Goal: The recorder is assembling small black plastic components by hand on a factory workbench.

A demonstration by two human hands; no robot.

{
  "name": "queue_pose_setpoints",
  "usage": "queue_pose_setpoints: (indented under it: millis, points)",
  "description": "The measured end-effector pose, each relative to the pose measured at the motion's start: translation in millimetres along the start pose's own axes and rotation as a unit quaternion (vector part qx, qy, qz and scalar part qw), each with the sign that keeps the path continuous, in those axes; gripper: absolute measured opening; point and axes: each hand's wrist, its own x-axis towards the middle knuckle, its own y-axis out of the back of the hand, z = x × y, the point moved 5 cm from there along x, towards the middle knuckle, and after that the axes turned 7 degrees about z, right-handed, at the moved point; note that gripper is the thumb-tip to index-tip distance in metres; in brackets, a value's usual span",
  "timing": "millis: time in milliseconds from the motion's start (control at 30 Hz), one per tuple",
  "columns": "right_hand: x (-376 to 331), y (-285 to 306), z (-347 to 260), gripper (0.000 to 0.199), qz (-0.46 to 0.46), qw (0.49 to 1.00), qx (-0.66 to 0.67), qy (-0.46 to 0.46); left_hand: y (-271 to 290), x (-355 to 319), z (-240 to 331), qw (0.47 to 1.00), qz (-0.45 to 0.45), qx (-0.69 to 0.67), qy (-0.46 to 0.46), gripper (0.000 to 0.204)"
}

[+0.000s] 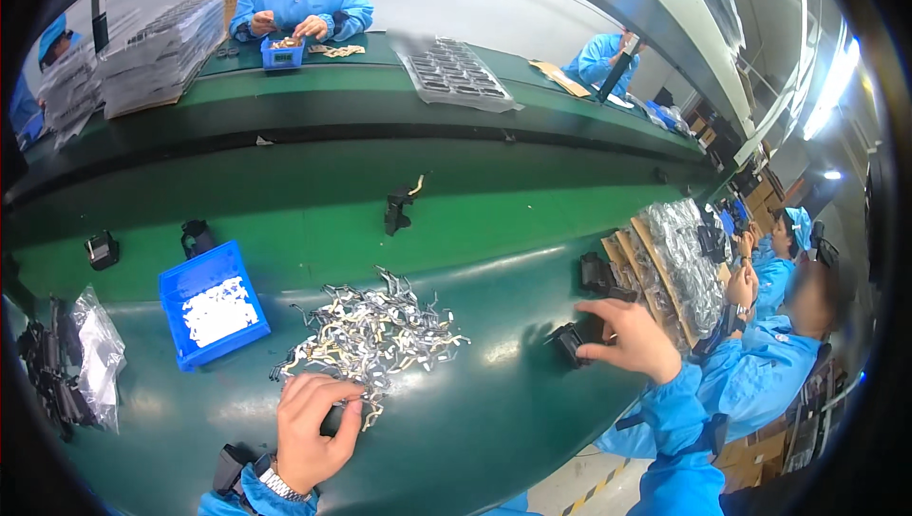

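Observation:
A heap of small bent metal pieces with white and yellowish parts [380, 326] lies on the green table in front of me. At its near edge is my left hand [318, 430], thumb and index finger drawn together; whatever sits between their tips is too small to make out. To the right, my right hand [632, 340] has thumb and index finger apart. A small black plastic part [569, 343] is on the table beside those fingertips, not visibly gripped. Left of the heap, a blue bin [180, 331] holds many small white pieces [218, 312].
A black part with a yellowish strip [399, 212] rests on the green belt, with black housings [103, 250] at left. Black parts and a clear bag [97, 354] lie far left. Bagged trays with cardboard [665, 269] stand at right, near a co-worker [760, 354]. Another person [304, 3] works opposite.

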Motion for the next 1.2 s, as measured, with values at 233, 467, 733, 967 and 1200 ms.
queue_pose_setpoints:
  millis: [233,467,733,967,1200]
  points:
    - [-4.8,-54.5,13.4,0.058,0.114,0.993,-0.022,0.037,1.4,-7.3,2.1,1.0,0.009,0.005,0.009,0.016]
    - [9.4,-75.6,0.0,0.045,0.077,0.979,0.189,-0.008,-1.8,-6.6,3.3,1.0,0.006,0.009,-0.021,0.015]
    - [-31.0,-55.4,-13.9,0.039,0.107,0.989,-0.019,-0.105,0.8,-6.8,7.7,0.999,-0.006,-0.014,-0.029,0.014]
    - [-31.1,-51.0,-131.0,0.039,-0.001,0.924,0.162,0.348,13.5,17.2,11.4,0.998,0.04,-0.012,-0.046,0.014]
    - [-0.3,-108.6,-183.7,0.027,-0.227,0.796,0.233,0.511,11.1,16.1,1.7,0.996,0.023,0.034,-0.074,0.015]
